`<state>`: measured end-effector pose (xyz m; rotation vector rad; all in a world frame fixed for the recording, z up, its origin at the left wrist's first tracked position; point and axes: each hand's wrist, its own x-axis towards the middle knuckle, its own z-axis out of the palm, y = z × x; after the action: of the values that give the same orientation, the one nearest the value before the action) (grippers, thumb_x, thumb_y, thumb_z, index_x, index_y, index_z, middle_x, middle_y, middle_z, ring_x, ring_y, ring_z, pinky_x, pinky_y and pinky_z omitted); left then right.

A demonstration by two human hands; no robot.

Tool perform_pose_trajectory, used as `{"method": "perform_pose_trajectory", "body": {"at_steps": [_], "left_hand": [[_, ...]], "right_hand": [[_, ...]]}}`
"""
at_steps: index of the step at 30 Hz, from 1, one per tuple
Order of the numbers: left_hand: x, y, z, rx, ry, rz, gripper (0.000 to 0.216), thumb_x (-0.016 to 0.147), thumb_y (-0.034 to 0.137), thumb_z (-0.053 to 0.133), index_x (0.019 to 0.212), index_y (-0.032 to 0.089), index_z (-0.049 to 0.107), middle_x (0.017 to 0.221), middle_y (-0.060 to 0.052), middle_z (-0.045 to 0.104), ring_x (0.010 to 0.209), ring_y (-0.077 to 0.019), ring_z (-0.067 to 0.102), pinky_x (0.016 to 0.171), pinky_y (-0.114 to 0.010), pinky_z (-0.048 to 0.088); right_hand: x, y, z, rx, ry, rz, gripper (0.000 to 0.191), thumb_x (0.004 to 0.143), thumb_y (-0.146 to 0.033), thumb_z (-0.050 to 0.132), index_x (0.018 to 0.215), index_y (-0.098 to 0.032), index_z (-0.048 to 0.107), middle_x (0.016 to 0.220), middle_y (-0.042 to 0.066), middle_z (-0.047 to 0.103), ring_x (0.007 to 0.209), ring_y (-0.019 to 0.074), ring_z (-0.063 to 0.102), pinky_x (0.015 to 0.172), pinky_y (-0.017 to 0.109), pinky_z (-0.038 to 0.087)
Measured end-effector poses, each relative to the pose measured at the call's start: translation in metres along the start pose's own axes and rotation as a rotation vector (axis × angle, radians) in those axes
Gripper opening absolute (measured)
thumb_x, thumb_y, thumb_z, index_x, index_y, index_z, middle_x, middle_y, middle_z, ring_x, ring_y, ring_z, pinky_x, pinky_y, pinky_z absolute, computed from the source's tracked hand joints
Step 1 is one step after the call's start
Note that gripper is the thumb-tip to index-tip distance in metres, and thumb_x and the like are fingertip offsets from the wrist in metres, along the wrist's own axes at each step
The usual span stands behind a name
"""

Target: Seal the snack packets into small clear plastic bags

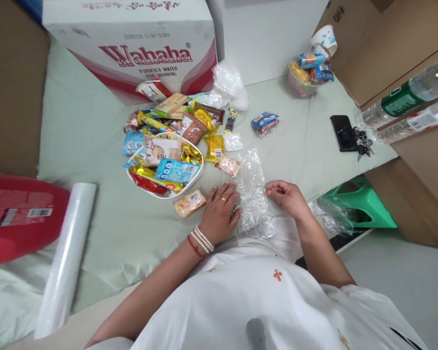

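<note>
A clear plastic bag [253,194] lies crumpled on the cloth at the table's near edge. My left hand [220,211] rests flat by its left side, fingers stretched out, with a ring and beaded bracelets showing. At the bag's right edge, my right hand [286,197] has thumb and fingers pinched together, seemingly on the plastic. Just left of my left hand sits a wrapped bread snack [190,203]. Beyond it stands a white bowl [203,167] filled with packaged snacks. A pink-and-white packet [229,166] lies beyond my left fingertips.
More wrapped snacks [193,127] are heaped behind the bowl, beside thin plastic bags [229,85]. A Wahaha carton [142,53] stands behind. At right are a snack tub [302,85], a phone [343,133], keys [365,146] and bottles [403,99]. A plastic roll [67,257] lies left.
</note>
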<state>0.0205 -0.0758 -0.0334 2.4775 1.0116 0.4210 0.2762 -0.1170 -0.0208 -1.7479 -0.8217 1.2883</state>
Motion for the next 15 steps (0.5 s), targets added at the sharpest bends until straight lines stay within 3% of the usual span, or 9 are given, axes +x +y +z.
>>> {"method": "perform_pose_trajectory", "body": {"at_steps": [5, 11, 15], "left_hand": [[0.0015, -0.0014, -0.0039, -0.060, 0.087, 0.031, 0.040, 0.095, 0.026, 0.054, 0.134, 0.021, 0.058, 0.161, -0.016, 0.046, 0.156, -0.0315, 0.032, 0.124, -0.059, 0.029], [0.0035, -0.0006, -0.0029, 0.006, 0.114, -0.006, 0.034, 0.093, 0.021, 0.054, 0.125, 0.022, 0.064, 0.154, -0.015, 0.052, 0.149, -0.0350, 0.038, 0.118, -0.059, 0.037], [0.0033, 0.0052, -0.0023, 0.082, 0.141, -0.095, 0.035, 0.091, 0.021, 0.058, 0.125, 0.024, 0.068, 0.143, -0.014, 0.060, 0.131, -0.0378, 0.051, 0.111, -0.061, 0.039]], "right_hand": [[-0.0010, -0.0029, 0.0002, -0.056, 0.008, -0.012, 0.039, 0.075, -0.054, 0.077, 0.092, -0.019, 0.076, 0.069, 0.000, 0.068, 0.051, 0.0092, 0.041, 0.049, 0.025, 0.029], [-0.0028, -0.0049, -0.0010, 0.044, -0.026, 0.020, 0.043, 0.067, -0.050, 0.084, 0.096, -0.019, 0.077, 0.086, 0.006, 0.078, 0.067, 0.0153, 0.063, 0.058, 0.027, 0.045], [-0.0042, -0.0034, -0.0022, 0.124, -0.050, 0.030, 0.042, 0.066, -0.046, 0.088, 0.097, -0.020, 0.078, 0.093, 0.007, 0.080, 0.085, 0.0203, 0.073, 0.078, 0.032, 0.054]]}}
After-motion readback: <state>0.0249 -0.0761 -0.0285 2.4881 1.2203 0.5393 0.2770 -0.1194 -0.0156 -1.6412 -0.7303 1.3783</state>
